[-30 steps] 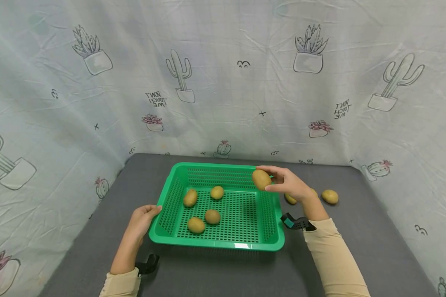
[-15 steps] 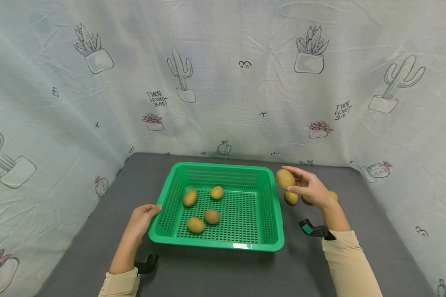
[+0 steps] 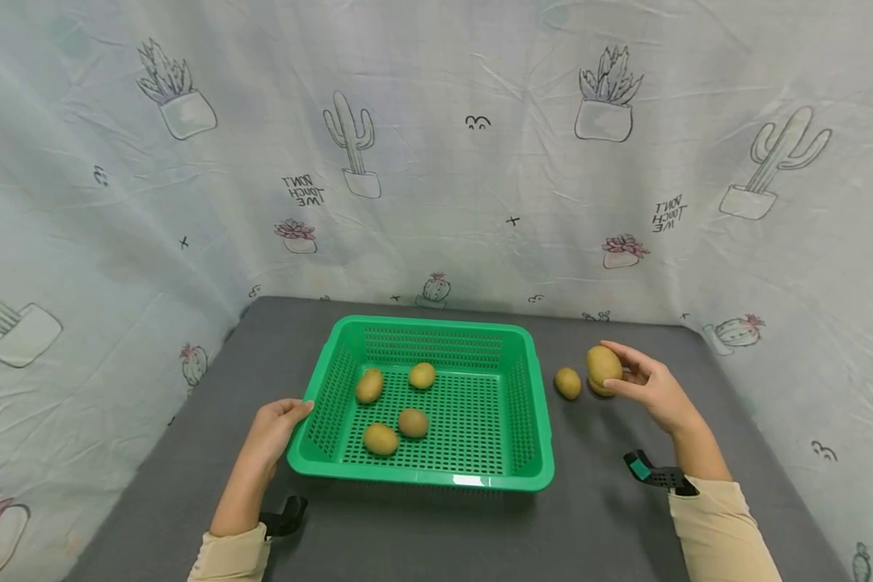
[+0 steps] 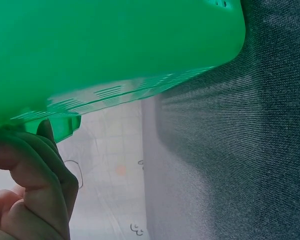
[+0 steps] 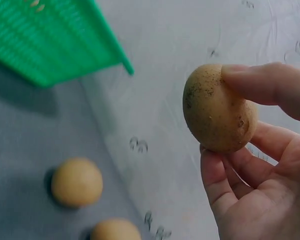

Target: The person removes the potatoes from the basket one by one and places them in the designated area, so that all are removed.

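My left hand [image 3: 272,434] grips the left rim of a green plastic basket [image 3: 422,478] with slotted walls. In the left wrist view its curled fingers [image 4: 45,190] are at the basket's edge. Several potatoes lie inside, among them a potato [image 3: 381,439] near the front and a potato [image 3: 422,375] toward the back. Right of the basket, my right hand [image 3: 658,392] holds a potato [image 5: 217,107] between thumb and fingertips, above the table. Dark specks mark its skin. Beneath it, another potato [image 3: 600,390] is mostly hidden in the head view.
A potato [image 3: 567,383] lies on the grey table [image 3: 436,533] just off the basket's right wall. A white curtain [image 3: 422,145] with cactus drawings hangs behind the table and along its sides. Black straps with camera mounts sit at both wrists.
My right hand has carried its potato from over the basket's right rim out to the right, over the potatoes on the table. The left hand stays on the rim.
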A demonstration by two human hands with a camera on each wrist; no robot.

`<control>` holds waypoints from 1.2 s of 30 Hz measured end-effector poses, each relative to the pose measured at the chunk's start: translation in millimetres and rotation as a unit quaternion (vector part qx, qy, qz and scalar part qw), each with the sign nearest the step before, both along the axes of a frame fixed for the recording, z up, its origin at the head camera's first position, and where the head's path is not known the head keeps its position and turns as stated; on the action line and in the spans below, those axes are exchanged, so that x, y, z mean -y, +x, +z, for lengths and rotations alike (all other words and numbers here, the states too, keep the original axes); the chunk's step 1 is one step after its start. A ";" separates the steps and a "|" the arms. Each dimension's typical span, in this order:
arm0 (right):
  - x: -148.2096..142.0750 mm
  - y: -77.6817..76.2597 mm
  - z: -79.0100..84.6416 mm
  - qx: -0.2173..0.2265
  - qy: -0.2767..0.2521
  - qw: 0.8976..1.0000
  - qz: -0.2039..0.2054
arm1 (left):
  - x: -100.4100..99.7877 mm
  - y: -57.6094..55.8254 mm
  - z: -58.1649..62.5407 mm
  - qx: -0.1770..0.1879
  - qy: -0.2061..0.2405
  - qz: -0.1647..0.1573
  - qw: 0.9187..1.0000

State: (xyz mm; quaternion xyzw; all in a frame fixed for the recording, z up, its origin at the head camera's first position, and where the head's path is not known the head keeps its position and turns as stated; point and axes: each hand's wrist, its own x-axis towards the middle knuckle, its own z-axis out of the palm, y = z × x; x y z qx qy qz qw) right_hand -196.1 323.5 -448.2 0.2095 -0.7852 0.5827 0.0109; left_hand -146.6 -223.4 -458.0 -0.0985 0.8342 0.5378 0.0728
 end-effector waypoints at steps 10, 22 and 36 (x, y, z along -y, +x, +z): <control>-28.7 7.4 -16.8 0.030 -0.027 0.995 -0.092 | 1.3 0.6 -0.1 -0.008 -0.014 0.006 1.000; -66.8 11.4 -37.8 0.055 0.043 0.976 -0.207 | 0.1 1.1 -1.7 -0.014 -0.012 0.004 1.000; -90.8 11.3 -64.6 0.116 0.092 0.943 -0.298 | 1.3 -0.2 -3.7 -0.015 -0.019 0.007 1.000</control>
